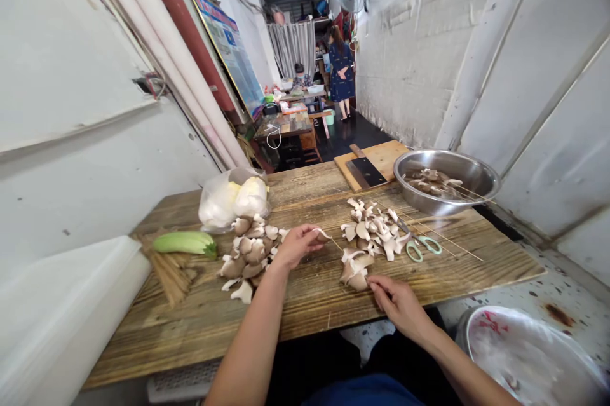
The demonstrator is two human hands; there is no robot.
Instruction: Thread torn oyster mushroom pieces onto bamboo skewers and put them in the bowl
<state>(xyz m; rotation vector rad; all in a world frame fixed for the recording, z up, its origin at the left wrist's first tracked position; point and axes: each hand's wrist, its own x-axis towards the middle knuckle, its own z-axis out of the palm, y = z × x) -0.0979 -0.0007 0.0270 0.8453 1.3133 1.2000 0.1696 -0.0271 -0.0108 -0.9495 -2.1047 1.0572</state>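
My left hand (301, 244) is closed on a pale piece of oyster mushroom (324, 234), close to the bare tip of a thin wooden skewer (336, 243). Several oyster mushroom pieces (355, 270) are bunched on that skewer. My right hand (398, 304) pinches at the lower right end of the bunch, where the fingers hide the skewer's other end. Left of my hands lies a heap of oyster mushrooms (252, 250). A second pile of torn mushroom pieces (374, 228) sits beyond the skewered bunch, with green-handled scissors (423, 246) beside it.
A steel bowl (448, 206) of skewered mushrooms stands at the back right, beside a cleaver (366, 172) on a cutting board (395, 153). Loose skewers (448, 234) lie nearby. Leftward are a plastic bag (214, 203), a green gourd (183, 242) and a skewer bundle (169, 276). People (340, 69) are farther back.
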